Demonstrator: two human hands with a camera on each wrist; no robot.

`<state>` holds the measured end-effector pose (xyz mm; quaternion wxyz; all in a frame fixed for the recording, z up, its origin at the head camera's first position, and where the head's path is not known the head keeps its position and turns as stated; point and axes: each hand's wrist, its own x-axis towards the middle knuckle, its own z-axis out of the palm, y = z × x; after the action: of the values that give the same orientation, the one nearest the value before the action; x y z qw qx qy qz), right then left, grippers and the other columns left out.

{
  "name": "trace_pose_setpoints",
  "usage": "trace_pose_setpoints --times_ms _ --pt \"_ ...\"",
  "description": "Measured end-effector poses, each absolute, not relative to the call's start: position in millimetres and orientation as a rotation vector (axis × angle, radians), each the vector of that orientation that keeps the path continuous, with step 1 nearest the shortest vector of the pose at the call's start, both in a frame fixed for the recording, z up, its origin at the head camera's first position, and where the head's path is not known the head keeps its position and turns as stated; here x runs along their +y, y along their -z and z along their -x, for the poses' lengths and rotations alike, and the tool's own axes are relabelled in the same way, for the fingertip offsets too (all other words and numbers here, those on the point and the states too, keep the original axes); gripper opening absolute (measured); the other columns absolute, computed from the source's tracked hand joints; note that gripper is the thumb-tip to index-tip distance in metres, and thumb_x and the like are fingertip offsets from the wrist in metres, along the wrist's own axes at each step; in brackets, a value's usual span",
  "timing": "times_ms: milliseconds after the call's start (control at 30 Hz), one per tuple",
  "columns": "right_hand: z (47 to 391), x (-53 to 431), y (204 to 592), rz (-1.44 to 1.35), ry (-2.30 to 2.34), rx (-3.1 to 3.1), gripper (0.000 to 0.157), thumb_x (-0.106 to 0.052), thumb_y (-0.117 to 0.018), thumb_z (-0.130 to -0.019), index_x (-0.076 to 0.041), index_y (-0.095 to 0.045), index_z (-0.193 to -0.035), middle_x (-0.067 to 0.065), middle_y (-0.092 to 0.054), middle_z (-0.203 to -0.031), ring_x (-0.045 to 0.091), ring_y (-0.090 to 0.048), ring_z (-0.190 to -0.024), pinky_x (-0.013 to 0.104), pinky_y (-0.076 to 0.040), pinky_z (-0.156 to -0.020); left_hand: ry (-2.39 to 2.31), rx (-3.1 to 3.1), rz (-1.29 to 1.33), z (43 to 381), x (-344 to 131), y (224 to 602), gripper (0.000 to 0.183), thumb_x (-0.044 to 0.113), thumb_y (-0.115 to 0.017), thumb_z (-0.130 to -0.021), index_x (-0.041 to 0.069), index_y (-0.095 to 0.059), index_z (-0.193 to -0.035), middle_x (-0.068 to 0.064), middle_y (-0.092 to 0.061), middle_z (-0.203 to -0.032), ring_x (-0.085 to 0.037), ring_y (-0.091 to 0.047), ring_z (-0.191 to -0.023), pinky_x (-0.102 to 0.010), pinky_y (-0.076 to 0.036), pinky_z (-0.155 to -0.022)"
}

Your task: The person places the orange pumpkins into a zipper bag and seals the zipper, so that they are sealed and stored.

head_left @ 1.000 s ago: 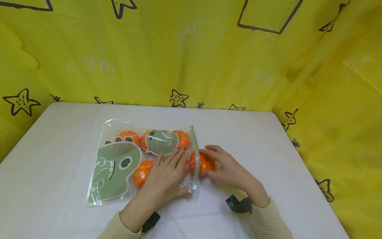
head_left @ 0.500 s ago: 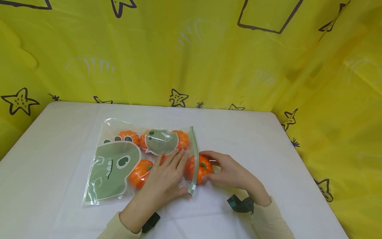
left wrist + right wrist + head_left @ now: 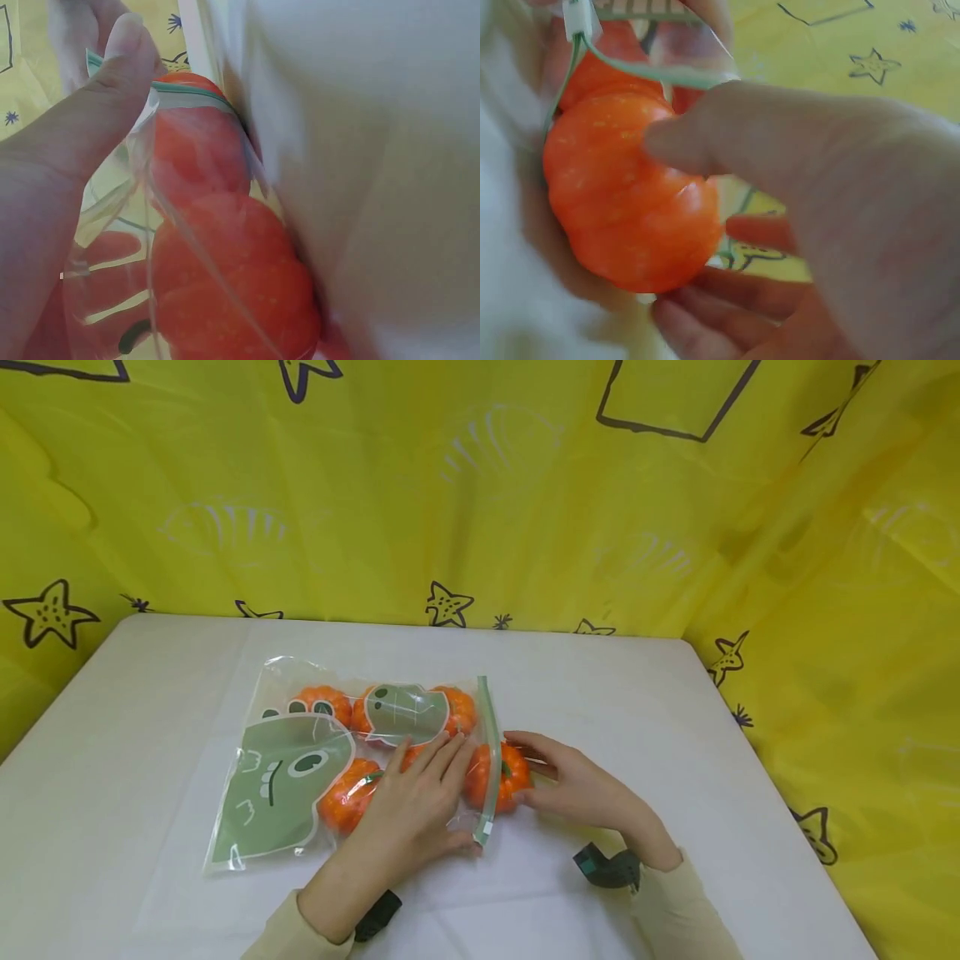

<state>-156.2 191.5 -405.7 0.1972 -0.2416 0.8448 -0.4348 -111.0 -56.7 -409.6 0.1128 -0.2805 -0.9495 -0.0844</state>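
Observation:
A clear zip bag (image 3: 288, 793) printed with green dinosaurs lies flat with several small orange pumpkins in it, among them one pumpkin (image 3: 348, 797) at the lower middle. Its mouth, edged by a green zip strip (image 3: 488, 718), faces right. Another pumpkin (image 3: 634, 187) sits partly inside that mouth, its stem side outside. My right hand (image 3: 581, 789) grips this pumpkin from the right, thumb on the near side and fingers round the far side. Spread over the bag, my left hand (image 3: 416, 802) rests with straight fingers, thumb by the strip's near end (image 3: 483, 839). It partly hides one pumpkin.
The white table (image 3: 622, 693) carries the bag left of its middle. A yellow patterned curtain (image 3: 480, 502) rises behind the table and along its sides. Dark wrist cameras (image 3: 607, 867) are worn below both hands.
The pumpkin at the mouth has moved slightly left, further into the bag, with my right hand behind it. The lower pumpkin inside has shifted left. My left hand stays nearly still.

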Motion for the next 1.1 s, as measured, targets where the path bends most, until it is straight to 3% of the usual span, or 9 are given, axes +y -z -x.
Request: trace_pose_setpoints --times_ms 133,367,567,733,867,967,1100 --pt "157.7 196.0 406.8 0.617 1.203 2.351 0.060 -0.018 -0.071 -0.089 -0.010 -0.045 -0.143 0.007 -0.052 -0.145 0.029 -0.054 -0.131 0.044 -0.047 -0.108 0.245 -2.790 0.822 111.1 -56.8 408.3 0.118 0.071 -0.080 -0.059 0.008 -0.039 -0.150 -0.010 -0.049 -0.151 -0.028 -0.046 -0.140 -0.063 -0.033 -0.112" --pt "157.0 189.6 409.0 0.763 1.280 2.311 0.060 -0.020 -0.074 -0.089 -0.005 -0.049 -0.142 0.011 -0.055 -0.143 0.030 -0.058 -0.126 0.038 -0.050 -0.104 0.248 -2.790 0.837 110.7 -55.8 409.4 0.117 0.069 -0.081 -0.059 0.008 -0.040 -0.150 -0.009 -0.049 -0.151 -0.028 -0.045 -0.140 -0.063 -0.032 -0.113" --pt "155.2 176.3 413.9 0.763 1.285 2.283 0.058 -0.014 -0.072 -0.090 -0.011 -0.049 -0.143 0.003 -0.057 -0.142 0.021 -0.061 -0.124 0.029 -0.051 -0.101 0.258 -2.786 0.871 109.4 -52.8 412.5 0.117 0.069 -0.080 -0.060 0.008 -0.039 -0.151 -0.010 -0.048 -0.152 -0.030 -0.045 -0.141 -0.063 -0.031 -0.114" --pt "156.4 178.8 412.7 0.657 1.287 2.300 0.064 -0.020 -0.073 -0.089 -0.011 -0.043 -0.145 0.005 -0.056 -0.142 0.025 -0.059 -0.127 0.036 -0.050 -0.104 0.243 -2.780 0.860 109.6 -54.1 412.4 0.116 0.072 -0.078 -0.060 0.008 -0.040 -0.150 -0.009 -0.048 -0.151 -0.029 -0.045 -0.141 -0.062 -0.031 -0.114" --pt "157.4 185.3 412.8 0.582 1.306 2.320 0.046 -0.019 -0.071 -0.091 -0.008 -0.051 -0.131 0.008 -0.061 -0.132 0.028 -0.060 -0.125 0.040 -0.051 -0.104 0.245 -2.784 0.853 110.2 -55.2 411.5 0.118 0.073 -0.078 -0.060 0.008 -0.038 -0.151 -0.009 -0.048 -0.151 -0.029 -0.045 -0.141 -0.063 -0.031 -0.114" --pt "156.9 185.5 414.3 0.604 1.311 2.335 0.029 -0.012 -0.069 -0.091 -0.005 -0.057 -0.117 0.009 -0.064 -0.120 0.028 -0.064 -0.118 0.036 -0.053 -0.099 0.257 -2.792 0.850 110.5 -54.9 411.0 0.120 0.072 -0.078 -0.060 0.008 -0.037 -0.152 -0.009 -0.048 -0.152 -0.029 -0.044 -0.142 -0.063 -0.029 -0.114" --pt "155.7 179.4 415.4 0.638 1.297 2.370 0.020 -0.010 -0.069 -0.091 -0.008 -0.061 -0.109 0.007 -0.066 -0.110 0.022 -0.068 -0.107 0.027 -0.056 -0.092 0.255 -2.789 0.858 110.1 -54.6 411.3 0.121 0.073 -0.077 -0.060 0.008 -0.035 -0.153 -0.010 -0.047 -0.152 -0.029 -0.042 -0.143 -0.063 -0.028 -0.115"
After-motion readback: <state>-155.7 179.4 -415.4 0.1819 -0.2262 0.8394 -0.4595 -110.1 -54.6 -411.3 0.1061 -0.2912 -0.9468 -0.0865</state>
